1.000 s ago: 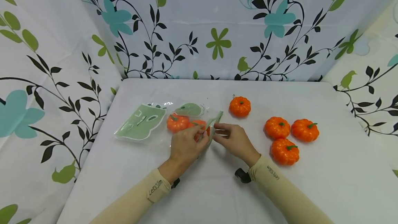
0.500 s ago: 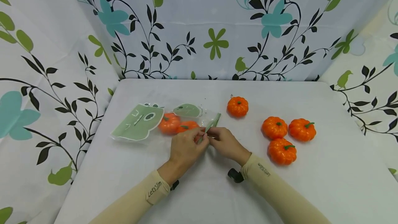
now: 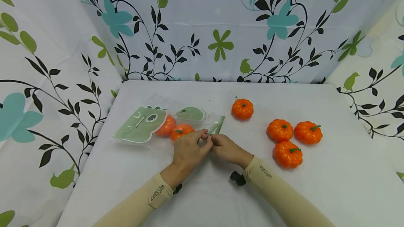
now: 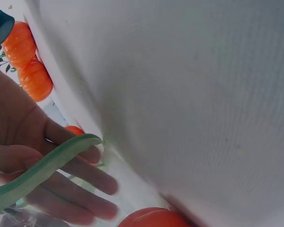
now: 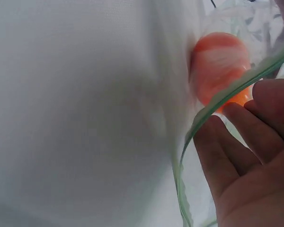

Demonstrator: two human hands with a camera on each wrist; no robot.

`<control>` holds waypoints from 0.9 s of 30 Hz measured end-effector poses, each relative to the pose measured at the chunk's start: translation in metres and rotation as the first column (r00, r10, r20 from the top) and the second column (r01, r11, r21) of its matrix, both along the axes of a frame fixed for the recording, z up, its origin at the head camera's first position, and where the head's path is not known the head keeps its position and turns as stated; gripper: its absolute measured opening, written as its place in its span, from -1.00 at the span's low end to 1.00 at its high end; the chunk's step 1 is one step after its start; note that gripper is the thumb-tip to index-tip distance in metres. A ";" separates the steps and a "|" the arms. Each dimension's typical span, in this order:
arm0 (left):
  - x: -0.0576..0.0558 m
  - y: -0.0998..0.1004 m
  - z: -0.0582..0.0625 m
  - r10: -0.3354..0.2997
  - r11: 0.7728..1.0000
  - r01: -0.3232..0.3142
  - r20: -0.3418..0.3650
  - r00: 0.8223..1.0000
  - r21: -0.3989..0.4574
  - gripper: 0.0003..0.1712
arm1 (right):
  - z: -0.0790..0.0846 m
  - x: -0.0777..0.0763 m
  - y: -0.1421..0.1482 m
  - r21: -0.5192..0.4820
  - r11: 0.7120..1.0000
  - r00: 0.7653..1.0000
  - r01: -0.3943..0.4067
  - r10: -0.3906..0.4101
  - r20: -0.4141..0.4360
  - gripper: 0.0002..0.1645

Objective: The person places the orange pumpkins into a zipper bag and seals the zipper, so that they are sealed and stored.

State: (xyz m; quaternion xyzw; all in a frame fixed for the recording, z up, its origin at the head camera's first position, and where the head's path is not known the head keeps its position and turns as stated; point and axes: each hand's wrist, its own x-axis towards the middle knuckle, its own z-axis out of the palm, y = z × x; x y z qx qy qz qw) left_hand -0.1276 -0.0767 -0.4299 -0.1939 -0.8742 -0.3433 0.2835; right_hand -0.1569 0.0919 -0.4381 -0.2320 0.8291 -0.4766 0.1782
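A clear zip bag with a green cartoon face [image 3: 140, 125] lies left of centre on the table. Inside it, two toy pumpkins [image 3: 181, 131] show through the plastic. My left hand [image 3: 190, 150] pinches the green zip edge at the bag's mouth. On that same edge my right hand [image 3: 228, 149] holds on, close against the left fingertips. In the left wrist view the green zip strip [image 4: 47, 165] crosses in front of the right hand's fingers, which reach past it. The right wrist view shows an orange pumpkin [image 5: 222, 68] behind the plastic, beyond the zip edge [image 5: 227, 97].
A single pumpkin [image 3: 242, 109] sits on the white table [image 3: 202, 199] behind the right hand. To the right, three more stand close together, the front one [image 3: 288, 154] near the right forearm. A patterned cloth [image 3: 189, 20] hangs behind and at both sides.
My right hand has come left onto the zip edge and now meets the left fingertips. The pumpkins inside the bag have shifted left, away from its mouth.
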 end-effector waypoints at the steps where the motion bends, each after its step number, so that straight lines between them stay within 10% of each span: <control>1: 0.000 0.000 0.000 0.000 1.000 0.000 -0.002 1.000 -0.002 -0.80 | 0.002 0.001 0.003 -0.002 1.000 1.000 0.009 -0.009 -0.014 -0.75; 9: 0.001 0.001 0.002 0.010 1.000 -0.010 0.022 1.000 -0.016 -0.86 | 0.031 0.002 0.035 0.054 0.977 0.958 0.208 -0.193 -0.211 -0.59; 18: 0.002 0.001 0.003 0.025 1.000 -0.024 0.065 0.998 -0.019 -0.89 | 0.070 -0.026 0.065 -0.092 0.912 0.782 0.400 -0.392 -0.484 -0.24; 27: 0.005 0.002 0.001 0.015 1.000 -0.014 0.088 0.996 -0.013 -0.89 | 0.073 -0.058 0.075 -0.019 0.875 0.806 0.484 -0.454 -0.381 0.33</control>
